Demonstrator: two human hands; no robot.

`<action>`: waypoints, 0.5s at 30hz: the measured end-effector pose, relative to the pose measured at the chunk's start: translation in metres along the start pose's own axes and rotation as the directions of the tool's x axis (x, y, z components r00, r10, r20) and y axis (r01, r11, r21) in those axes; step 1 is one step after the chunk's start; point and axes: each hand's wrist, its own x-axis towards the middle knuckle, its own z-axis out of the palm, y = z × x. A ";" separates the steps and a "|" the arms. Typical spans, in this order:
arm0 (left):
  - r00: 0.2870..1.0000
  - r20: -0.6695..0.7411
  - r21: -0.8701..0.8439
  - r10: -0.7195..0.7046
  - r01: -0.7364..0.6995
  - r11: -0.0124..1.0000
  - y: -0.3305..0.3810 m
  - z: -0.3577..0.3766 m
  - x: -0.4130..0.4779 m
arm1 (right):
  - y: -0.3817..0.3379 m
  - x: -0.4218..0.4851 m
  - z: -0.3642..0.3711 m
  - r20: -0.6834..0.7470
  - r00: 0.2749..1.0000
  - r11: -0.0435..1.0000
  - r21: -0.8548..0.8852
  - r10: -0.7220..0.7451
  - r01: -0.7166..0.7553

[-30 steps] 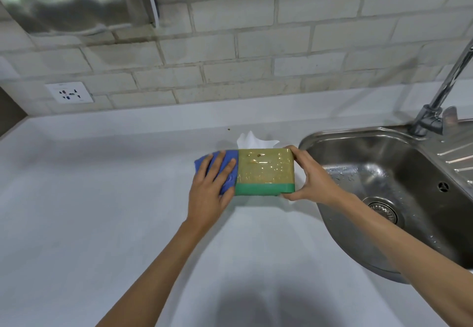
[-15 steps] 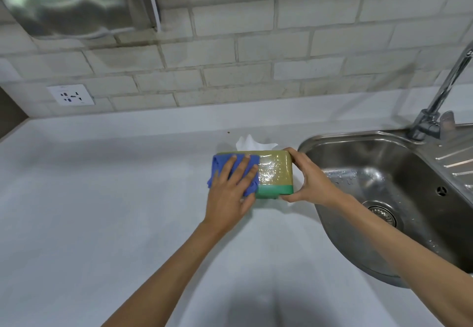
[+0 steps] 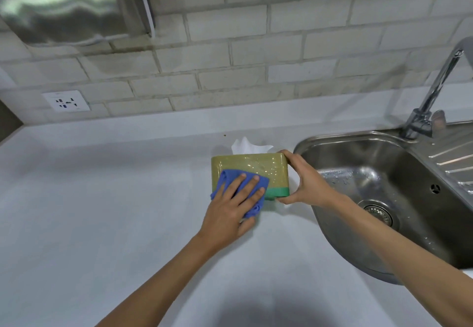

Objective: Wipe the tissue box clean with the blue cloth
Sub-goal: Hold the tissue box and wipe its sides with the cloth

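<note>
The tissue box [image 3: 258,166] is olive-yellow with a green band along its near edge, and a white tissue [image 3: 247,145] sticks up behind it. It rests on the white counter [image 3: 102,198] beside the sink. My left hand [image 3: 231,209] presses the blue cloth [image 3: 227,177] flat against the box's near-left face, fingers spread over the cloth. Around the box's right end my right hand [image 3: 305,182] is clamped, thumb on the far corner and fingers under the near corner. Small shiny droplets show on the uncovered part of the box.
A stainless sink [image 3: 378,198] with a drain and water drops lies directly right of the box, with a chrome faucet [image 3: 432,96] behind it. A wall socket [image 3: 67,100] sits at the left of the tiled wall, under a metal hood [image 3: 64,4].
My left hand slid the blue cloth from the box's left end to the right, then down toward the near edge. The right hand kept holding the box's right end.
</note>
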 end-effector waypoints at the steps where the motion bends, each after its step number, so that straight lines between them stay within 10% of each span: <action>1: 1.000 -0.019 0.011 0.024 -0.024 1.000 -0.006 -0.001 -0.007 | 0.000 -0.001 0.001 0.000 1.000 1.000 -0.001 0.002 -0.002; 7: 0.964 -0.075 -0.013 -0.257 0.256 0.966 0.005 -0.003 0.039 | -0.001 0.000 0.002 -0.014 1.000 1.000 0.015 -0.002 0.003; 12: 1.000 -0.016 0.041 -0.013 0.014 0.999 0.013 0.001 0.019 | 0.002 0.000 0.003 -0.015 1.000 1.000 0.009 0.002 -0.002; 15: 0.991 -0.090 0.101 -0.103 0.112 0.989 -0.004 -0.006 0.017 | 0.003 0.000 0.005 -0.020 1.000 1.000 0.025 0.013 -0.013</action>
